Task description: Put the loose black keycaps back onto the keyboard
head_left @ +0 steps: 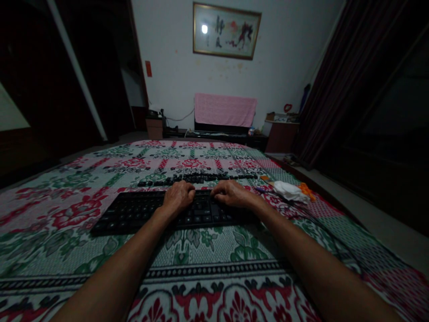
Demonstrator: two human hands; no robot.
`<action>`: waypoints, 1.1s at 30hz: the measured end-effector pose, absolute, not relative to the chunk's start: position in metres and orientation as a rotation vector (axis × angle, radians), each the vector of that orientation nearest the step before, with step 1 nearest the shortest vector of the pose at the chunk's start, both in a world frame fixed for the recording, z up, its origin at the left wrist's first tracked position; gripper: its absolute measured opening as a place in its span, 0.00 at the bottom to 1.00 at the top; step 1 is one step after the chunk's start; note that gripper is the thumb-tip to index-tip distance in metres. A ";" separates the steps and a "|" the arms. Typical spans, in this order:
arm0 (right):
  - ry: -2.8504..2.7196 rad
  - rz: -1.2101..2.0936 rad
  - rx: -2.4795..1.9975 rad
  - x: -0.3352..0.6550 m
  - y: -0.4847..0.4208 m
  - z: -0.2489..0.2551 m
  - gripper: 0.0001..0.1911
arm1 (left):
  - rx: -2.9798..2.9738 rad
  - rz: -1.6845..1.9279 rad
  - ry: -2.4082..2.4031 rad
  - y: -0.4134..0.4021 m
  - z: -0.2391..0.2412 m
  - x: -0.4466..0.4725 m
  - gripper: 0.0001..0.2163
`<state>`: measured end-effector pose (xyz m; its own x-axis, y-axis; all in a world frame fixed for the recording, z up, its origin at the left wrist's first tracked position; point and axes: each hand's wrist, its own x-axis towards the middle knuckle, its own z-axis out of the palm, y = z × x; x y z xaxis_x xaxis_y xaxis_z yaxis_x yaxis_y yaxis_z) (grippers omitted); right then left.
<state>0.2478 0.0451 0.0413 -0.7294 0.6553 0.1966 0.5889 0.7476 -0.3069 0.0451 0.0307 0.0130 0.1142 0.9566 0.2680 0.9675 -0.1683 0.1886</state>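
Note:
A black keyboard (pixel 134 213) lies on a bed covered by a red, green and white flowered sheet (pixel 208 250). My left hand (pixel 178 197) rests on the keyboard's far edge near the middle, its fingers curled under and hidden. My right hand (pixel 231 193) sits just to the right on the same edge, fingers bent down onto the keys. A row of loose black keycaps (pixel 197 179) lies on the sheet just beyond both hands. What the fingers pinch, if anything, does not show.
A crumpled white cloth (pixel 288 191) with an orange item (pixel 306 190) lies to the right of the keyboard, near the bed's edge. A thin dark cable (pixel 315 223) runs along the right side. A pink-covered television (pixel 225 111) stands against the far wall.

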 end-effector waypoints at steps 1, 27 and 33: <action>-2.643 0.321 -0.968 0.247 0.044 0.042 0.12 | -2.321 -0.517 -2.000 0.031 0.013 0.045 0.15; -1.942 1.151 -0.898 0.238 0.043 0.038 0.14 | -2.569 -1.300 -1.506 0.023 0.018 0.058 0.11; -1.617 1.464 -0.822 0.238 0.048 0.034 0.15 | -2.550 -1.491 -1.390 0.022 0.019 0.066 0.11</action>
<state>0.2376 0.0478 0.0338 -0.4788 0.8684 0.1289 -0.0419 0.1240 -0.9914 0.0660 0.0218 0.0187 0.2234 0.7186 0.6586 0.6065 -0.6314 0.4832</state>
